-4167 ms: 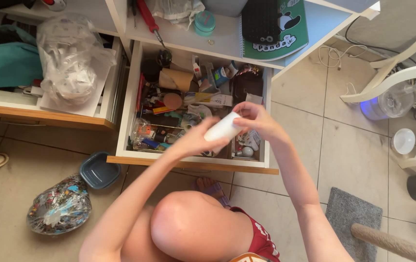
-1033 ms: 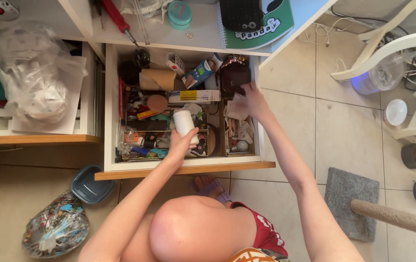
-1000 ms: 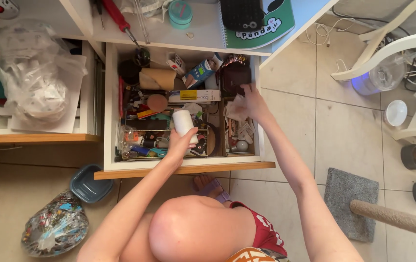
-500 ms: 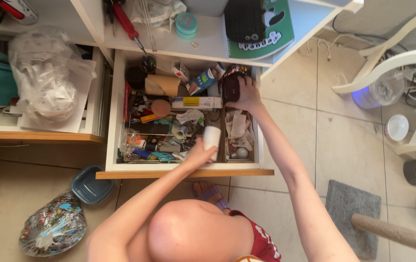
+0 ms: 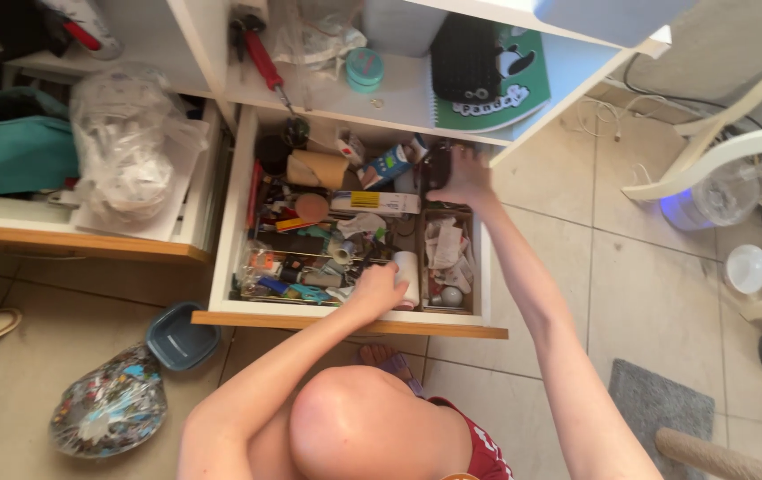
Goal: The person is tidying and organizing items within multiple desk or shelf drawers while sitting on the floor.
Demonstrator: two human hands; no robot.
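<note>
An open white drawer (image 5: 231, 222) full of small clutter sits in front of me. My left hand (image 5: 377, 286) grips a white cylindrical bottle (image 5: 407, 274) low at the drawer's front, next to its inner divider. My right hand (image 5: 462, 177) reaches into the back right corner and holds a dark maroon pouch (image 5: 435, 166). A right-hand compartment (image 5: 446, 253) holds papers and a small round bulb. Further left lie a brown cardboard roll (image 5: 321, 166), a long white box (image 5: 375, 202) and a blue-and-white carton (image 5: 387, 163).
A shelf above carries a red-handled screwdriver (image 5: 261, 55), a teal round tin (image 5: 363, 68) and a green notebook (image 5: 496, 76). A second drawer (image 5: 87, 236) at left holds a plastic bag (image 5: 127, 133). On the tile floor are a blue bowl (image 5: 181, 335) and a wrapped bundle (image 5: 110, 411).
My left hand lowered the white bottle from mid-drawer to the front by the divider. My right hand moved from the papers back to the dark pouch in the corner.
</note>
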